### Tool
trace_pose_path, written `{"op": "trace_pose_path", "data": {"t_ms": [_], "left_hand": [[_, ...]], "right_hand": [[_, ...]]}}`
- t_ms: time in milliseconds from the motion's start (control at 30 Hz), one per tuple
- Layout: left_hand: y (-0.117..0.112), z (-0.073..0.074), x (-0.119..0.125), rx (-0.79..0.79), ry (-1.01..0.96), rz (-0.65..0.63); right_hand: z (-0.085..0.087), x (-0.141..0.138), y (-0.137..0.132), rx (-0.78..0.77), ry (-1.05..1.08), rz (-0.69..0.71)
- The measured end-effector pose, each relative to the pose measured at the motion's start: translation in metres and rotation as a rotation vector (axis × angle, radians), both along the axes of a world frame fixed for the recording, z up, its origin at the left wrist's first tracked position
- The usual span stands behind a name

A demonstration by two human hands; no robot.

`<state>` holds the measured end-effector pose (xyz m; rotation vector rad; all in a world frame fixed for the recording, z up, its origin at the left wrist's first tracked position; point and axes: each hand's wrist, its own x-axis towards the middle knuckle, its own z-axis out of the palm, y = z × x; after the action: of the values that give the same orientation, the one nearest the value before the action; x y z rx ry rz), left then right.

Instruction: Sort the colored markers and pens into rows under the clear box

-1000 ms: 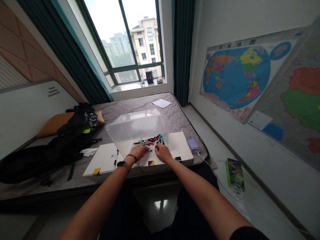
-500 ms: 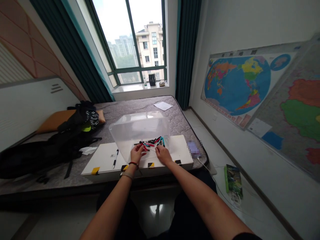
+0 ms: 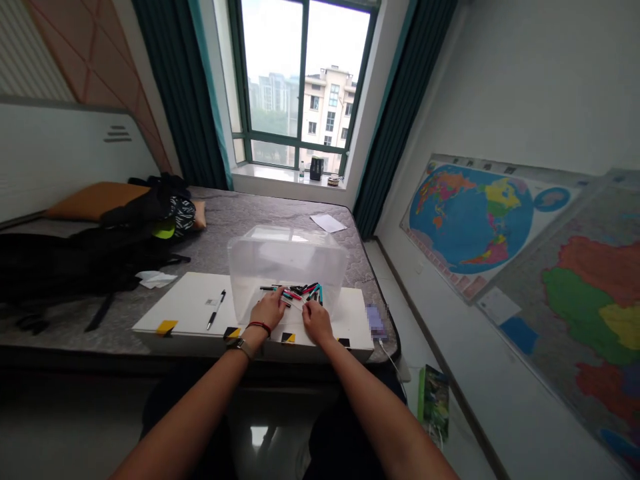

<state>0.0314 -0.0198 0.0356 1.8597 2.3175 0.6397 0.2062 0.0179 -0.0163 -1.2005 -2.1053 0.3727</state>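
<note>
A heap of coloured pens [image 3: 297, 292] lies at the mouth of a clear plastic bin [image 3: 285, 257] tipped on its side on a white board [image 3: 190, 310]. My left hand [image 3: 269, 309] rests at the near left of the heap with its fingers curled on the pens; what it grips is too small to make out. My right hand [image 3: 314, 319] sits at the near right of the heap, its fingers bent down onto the board beside the pens. A lone black pen [image 3: 216, 310] lies on the board to the left.
The board lies on a grey mattress [image 3: 250, 220]. Dark bags and clothes [image 3: 90, 250] with an orange pillow fill its left side. A paper sheet [image 3: 328, 223] lies at the far end. A phone [image 3: 375, 321] sits at the bed's right edge, a green book [image 3: 433, 403] on the floor.
The view has swung left and tilted up, showing more of the window. Both hands stay at the pens; the left hand has turned back palm-down onto the heap.
</note>
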Motion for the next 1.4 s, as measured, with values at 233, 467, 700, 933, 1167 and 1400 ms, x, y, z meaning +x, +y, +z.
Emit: {"op": "trace_pose_path", "data": {"t_ms": [233,467,700,933,1167,1400], "left_hand": [[0.020,0.024,-0.033,-0.273,0.228,-0.003],[0.038,0.027,-0.032,-0.210,0.333,-0.246],[0.051,0.016,-0.021,-0.168,0.322,-0.291],[0.065,0.009,0.003,-0.102,0.283,-0.357],[0.073,0.001,0.012,-0.069,0.246,-0.327],[0.042,0.000,0.011,0.267,-0.336,-0.276]], "right_hand": [[0.001,0.000,-0.001,-0.002,0.007,0.014],[0.003,0.001,-0.002,-0.016,0.014,0.017],[0.004,0.002,-0.001,-0.025,0.031,0.020],[0.004,0.001,-0.001,-0.023,0.035,0.011],[0.004,0.001,-0.001,-0.028,0.031,0.012],[0.001,0.001,0.001,-0.030,0.024,0.010]]}}
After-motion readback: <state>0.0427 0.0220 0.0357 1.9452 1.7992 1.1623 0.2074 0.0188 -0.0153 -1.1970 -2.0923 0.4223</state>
